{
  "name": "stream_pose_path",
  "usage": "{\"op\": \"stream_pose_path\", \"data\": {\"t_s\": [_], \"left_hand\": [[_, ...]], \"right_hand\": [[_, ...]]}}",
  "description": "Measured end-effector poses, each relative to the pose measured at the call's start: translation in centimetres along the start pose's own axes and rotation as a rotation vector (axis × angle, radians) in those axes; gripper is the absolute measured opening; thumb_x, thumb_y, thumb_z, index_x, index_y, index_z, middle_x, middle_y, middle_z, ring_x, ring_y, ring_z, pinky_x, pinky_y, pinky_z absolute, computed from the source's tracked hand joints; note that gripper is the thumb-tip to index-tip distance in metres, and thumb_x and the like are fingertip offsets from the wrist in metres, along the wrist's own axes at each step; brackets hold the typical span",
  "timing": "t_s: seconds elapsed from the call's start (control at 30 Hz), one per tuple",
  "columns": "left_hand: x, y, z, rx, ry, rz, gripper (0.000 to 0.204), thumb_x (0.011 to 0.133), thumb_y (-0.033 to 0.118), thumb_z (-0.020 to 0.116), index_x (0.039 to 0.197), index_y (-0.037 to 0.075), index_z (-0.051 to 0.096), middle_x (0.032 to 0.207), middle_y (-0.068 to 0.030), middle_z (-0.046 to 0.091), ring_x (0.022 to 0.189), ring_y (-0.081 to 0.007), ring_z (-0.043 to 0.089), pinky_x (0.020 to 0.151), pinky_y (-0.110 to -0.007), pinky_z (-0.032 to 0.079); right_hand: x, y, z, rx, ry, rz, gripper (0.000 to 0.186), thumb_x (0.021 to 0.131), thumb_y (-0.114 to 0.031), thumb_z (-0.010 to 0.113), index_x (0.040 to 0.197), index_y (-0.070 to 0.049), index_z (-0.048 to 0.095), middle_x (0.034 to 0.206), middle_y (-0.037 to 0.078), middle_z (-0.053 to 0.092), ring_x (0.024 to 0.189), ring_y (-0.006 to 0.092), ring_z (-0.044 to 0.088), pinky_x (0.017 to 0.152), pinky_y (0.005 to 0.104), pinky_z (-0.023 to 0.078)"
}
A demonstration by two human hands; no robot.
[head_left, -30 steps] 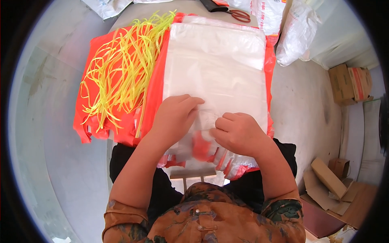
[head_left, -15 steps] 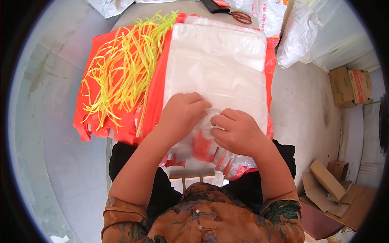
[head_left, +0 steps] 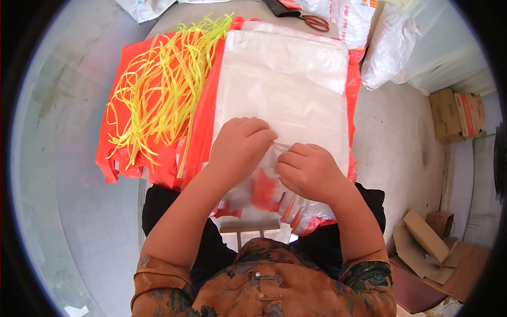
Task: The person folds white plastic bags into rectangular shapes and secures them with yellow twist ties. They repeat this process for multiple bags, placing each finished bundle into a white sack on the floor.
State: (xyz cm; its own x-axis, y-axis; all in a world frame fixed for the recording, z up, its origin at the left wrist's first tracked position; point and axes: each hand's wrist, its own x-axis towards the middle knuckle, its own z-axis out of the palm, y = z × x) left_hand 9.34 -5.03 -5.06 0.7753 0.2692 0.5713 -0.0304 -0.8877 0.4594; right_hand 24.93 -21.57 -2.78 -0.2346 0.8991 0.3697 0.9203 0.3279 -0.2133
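A stack of clear plastic bags [head_left: 285, 79] lies in front of me on top of red plastic sheeting [head_left: 203, 127]. My left hand [head_left: 244, 145] is over the near half of the stack, its thumb and fingers pinched together on the film. Close beside it on the right, my right hand [head_left: 309, 171] is closed in the same way, and a bit of clear film stretches between the two. The fingertips partly hide what they grip. Below the hands, the near edge of the stack looks wrinkled, with red patches showing through.
Yellow-green flat strips [head_left: 163, 100] lie loosely on red plastic [head_left: 129, 58] at the left. Red-handled scissors [head_left: 316, 22] lie at the far edge. White plastic sacks [head_left: 390, 47] stand far right. Cardboard boxes [head_left: 446, 113] and flattened cardboard [head_left: 422, 238] are on the right.
Both hands have shifted only slightly, the left a little farther away from me. The film between them now looks pulled up a bit. The other things have stayed put.
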Motion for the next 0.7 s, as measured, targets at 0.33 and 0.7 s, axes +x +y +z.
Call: {"op": "stream_pose_path", "data": {"t_s": [0.33, 0.7], "left_hand": [[-0.9, 2.4, -2.2, -0.121, -0.213, 0.024, 0.026, 0.072, 0.004, 0.078, 0.096, 0.008, 0.067, 0.099, -0.0057, 0.071, 0.095, -0.0295, 0.066, 0.086, -0.043, 0.05], [-1.2, 1.3, -0.7, -0.325, -0.226, -0.202, 0.02, 0.083, -0.002, 0.074, 0.101, 0.004, 0.071, 0.099, -0.0084, 0.073, 0.089, -0.0271, 0.065, 0.075, -0.035, 0.053]], "right_hand": [[-0.1, -0.1, 0.1, 0.207, 0.07, 0.22, 0.014, 0.077, -0.007, 0.078, 0.087, -0.008, 0.07, 0.077, 0.006, 0.066, 0.076, 0.0272, 0.065, 0.063, 0.0394, 0.054], [-2.1, 3.1, -4.3, 0.546, 0.109, 0.786, 0.016, 0.1, -0.015, 0.071, 0.107, -0.001, 0.075, 0.089, 0.005, 0.072, 0.077, 0.0142, 0.066, 0.07, 0.0302, 0.053]]}}
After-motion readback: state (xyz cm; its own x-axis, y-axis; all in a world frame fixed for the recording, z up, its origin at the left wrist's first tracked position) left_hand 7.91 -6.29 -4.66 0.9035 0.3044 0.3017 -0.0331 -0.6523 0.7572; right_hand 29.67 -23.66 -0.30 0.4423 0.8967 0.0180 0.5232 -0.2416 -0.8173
